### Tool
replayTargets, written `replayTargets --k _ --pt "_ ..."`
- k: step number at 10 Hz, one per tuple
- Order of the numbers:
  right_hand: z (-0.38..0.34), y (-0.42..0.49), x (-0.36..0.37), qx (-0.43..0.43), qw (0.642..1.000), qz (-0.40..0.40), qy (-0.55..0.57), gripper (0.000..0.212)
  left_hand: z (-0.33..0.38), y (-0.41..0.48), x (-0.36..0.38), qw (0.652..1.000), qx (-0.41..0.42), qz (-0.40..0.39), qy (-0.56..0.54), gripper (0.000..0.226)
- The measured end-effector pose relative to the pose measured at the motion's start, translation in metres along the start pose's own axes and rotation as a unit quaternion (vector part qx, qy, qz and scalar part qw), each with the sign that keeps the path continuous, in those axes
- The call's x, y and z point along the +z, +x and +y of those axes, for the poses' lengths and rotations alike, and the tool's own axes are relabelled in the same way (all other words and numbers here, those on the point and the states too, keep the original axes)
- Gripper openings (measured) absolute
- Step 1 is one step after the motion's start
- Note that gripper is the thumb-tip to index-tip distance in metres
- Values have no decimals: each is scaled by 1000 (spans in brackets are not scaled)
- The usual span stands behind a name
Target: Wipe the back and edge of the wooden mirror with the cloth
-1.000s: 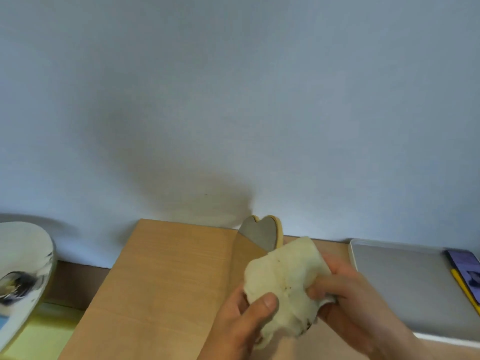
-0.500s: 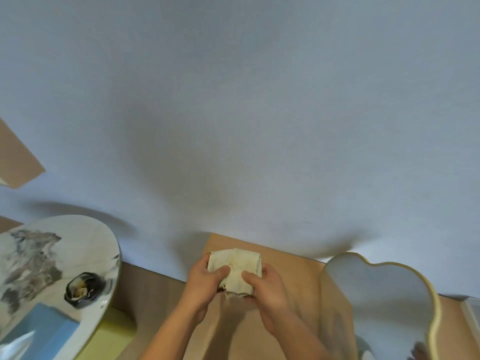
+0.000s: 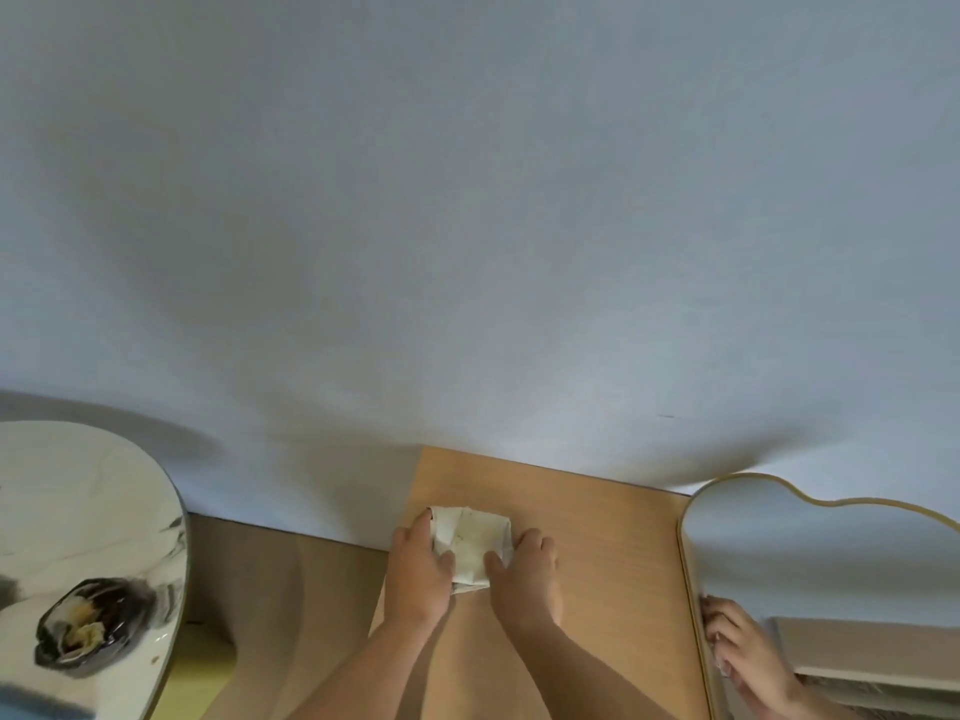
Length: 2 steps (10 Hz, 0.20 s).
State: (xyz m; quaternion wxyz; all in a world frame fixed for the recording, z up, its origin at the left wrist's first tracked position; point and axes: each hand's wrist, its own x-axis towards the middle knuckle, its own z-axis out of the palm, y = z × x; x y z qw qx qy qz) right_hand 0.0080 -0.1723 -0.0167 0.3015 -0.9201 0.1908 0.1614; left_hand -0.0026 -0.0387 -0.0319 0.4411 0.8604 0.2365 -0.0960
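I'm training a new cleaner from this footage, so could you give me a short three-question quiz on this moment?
1. True or false: both hands press the folded cloth onto the wooden tabletop.
2. The wavy-edged mirror stands: A) left of the hands, B) right of the hands, C) under the cloth.
3. Fill in: the dark bowl sits on the ____-patterned table.

Key: 1 true; 2 B; 3 marble.

One head cam, worn by the person, wide-angle, looks fwd and down from close above the wooden table (image 3: 597, 537); pale wall (image 3: 467, 200) fills the upper frame. Forearms enter from bottom edge.
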Motion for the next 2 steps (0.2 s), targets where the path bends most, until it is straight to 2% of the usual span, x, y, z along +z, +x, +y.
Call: replayTargets --k 2 --pt "9 -6 -15 -7 998 -16 66 42 9 -12 -4 997 -15 70 43 52"
